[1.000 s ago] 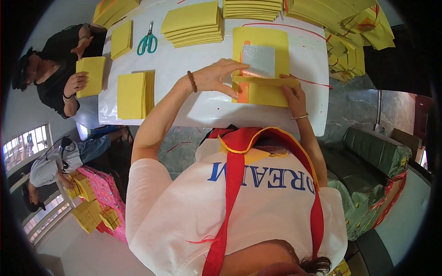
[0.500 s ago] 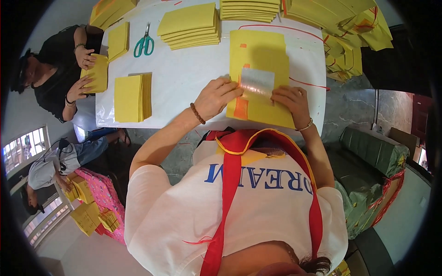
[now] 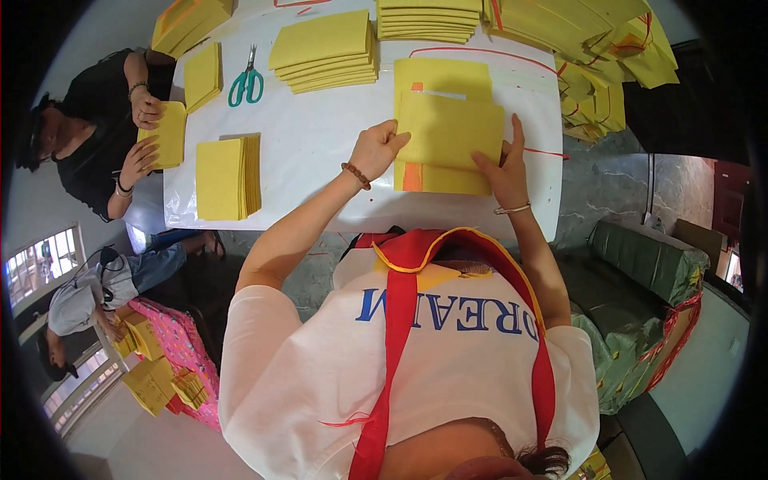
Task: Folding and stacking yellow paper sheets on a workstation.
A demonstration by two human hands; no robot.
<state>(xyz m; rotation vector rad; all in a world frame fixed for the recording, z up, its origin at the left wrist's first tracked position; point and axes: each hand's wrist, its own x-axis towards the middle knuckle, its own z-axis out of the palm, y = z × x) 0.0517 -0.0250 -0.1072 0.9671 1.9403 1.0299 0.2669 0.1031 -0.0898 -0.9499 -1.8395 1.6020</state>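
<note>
Nearest the person, both hands rest on a folded yellow paper sheet [image 3: 450,132] that lies flat on the white plastic-covered tabletop [image 3: 320,152]. The left hand [image 3: 376,150] pinches the sheet's left edge — thumb on top, fingers curled shut on it. The right hand [image 3: 506,166] lies on the sheet's lower right corner with fingers spread flat, pressing rather than clasping. Beneath this sheet sits a larger yellow paper piece [image 3: 440,178] with an orange strip showing at its lower left; its upper part juts out beyond the folded sheet.

Further left on the tabletop stands a squared stack of yellow paper sheets [image 3: 228,178]. Beyond it, green-handled scissors [image 3: 246,78] lie beside a thick pile of folded yellow sheets [image 3: 326,50] — more yellow piles [image 3: 424,20] line the far edge.

At the left end, a seated co-worker in black holds a yellow sheet [image 3: 166,134] with both hands.
</note>
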